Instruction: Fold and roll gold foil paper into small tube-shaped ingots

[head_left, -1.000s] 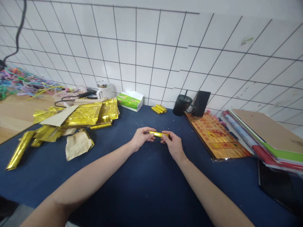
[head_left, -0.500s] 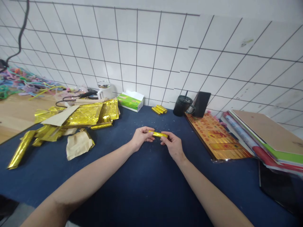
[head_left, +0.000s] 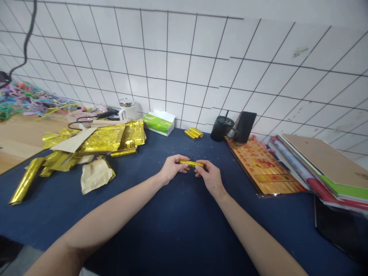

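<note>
On the blue table cover [head_left: 178, 230], well left of the fingers, a heap of gold foil sheets [head_left: 103, 140] lay flat and unrolled, so most of the stock seemed unworked. The left hand [head_left: 171, 168] and right hand [head_left: 211, 177] met above the cloth. Beyond the fingers, by the wall, a few small finished rolls [head_left: 194, 133] lay together. Each hand's fingertips pinched one end of a tight gold roll [head_left: 192, 164], held level and seemingly almost formed.

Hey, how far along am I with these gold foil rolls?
Done: a few finished rolls lie by the tiled wall. In hand: left hand and right hand pinch one gold roll at its ends. Left: a heap of foil sheets, mostly flat, at the left.
</note>
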{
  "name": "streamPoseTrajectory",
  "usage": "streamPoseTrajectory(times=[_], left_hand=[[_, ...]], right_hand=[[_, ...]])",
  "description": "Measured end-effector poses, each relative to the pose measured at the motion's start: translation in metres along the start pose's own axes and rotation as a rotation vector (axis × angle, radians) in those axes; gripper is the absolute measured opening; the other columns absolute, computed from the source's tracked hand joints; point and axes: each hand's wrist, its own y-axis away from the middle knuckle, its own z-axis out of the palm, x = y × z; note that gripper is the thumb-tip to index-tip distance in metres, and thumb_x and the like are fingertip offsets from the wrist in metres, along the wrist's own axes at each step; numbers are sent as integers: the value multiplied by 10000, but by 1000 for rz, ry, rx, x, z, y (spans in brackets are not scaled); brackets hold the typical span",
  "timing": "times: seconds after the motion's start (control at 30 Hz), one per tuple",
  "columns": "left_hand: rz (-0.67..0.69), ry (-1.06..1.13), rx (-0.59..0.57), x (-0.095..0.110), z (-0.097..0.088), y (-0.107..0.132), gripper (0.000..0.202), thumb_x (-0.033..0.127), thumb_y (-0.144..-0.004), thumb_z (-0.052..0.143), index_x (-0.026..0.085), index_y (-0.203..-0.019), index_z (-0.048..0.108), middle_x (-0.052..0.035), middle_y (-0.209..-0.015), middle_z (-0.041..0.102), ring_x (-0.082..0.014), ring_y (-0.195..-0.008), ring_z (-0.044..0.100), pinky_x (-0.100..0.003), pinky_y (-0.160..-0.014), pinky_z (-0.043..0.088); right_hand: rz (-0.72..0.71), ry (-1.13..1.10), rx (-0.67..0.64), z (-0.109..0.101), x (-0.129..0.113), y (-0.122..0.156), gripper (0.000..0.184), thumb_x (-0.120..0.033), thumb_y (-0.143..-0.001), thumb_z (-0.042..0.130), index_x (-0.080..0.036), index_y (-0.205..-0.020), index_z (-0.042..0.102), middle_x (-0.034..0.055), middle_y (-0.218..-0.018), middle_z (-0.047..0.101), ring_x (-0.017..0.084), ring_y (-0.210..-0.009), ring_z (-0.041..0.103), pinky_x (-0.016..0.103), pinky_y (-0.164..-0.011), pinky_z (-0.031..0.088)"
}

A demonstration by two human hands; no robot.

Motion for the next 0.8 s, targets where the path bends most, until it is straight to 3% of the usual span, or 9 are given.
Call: streamPoseTrajectory(times=[0.37, 0.63, 0.8], left_hand=[[23, 70, 68, 1, -5, -5, 272, 187, -573, 721, 82, -802, 620, -53, -641, 653, -135, -572, 624, -251, -582, 514], [106, 100, 339, 6, -17, -18, 154, 102, -696, 606, 86, -849, 599, -52, -749, 647, -119, -666, 638, -246, -679, 514], [140, 16, 467, 15, -25, -44, 153, 71, -745, 536, 66, -890, 585, -78, -843, 636, -98, -678, 629, -246, -710, 502]], right_hand=[[25, -75, 74, 0, 0, 0, 299, -360, -682, 607, -138, -881, 583, -4, -605, 597, 103, -446, 544, 251, -483, 454], [60, -44, 102, -2, 6, -4, 271, -400, -705, 558, -141, -767, 608, 0, -576, 578, 91, -436, 520, 225, -461, 428], [56, -13, 75, -1, 5, -4, 258, -389, -713, 539, -145, -743, 615, 10, -578, 584, 98, -445, 520, 227, -463, 416]])
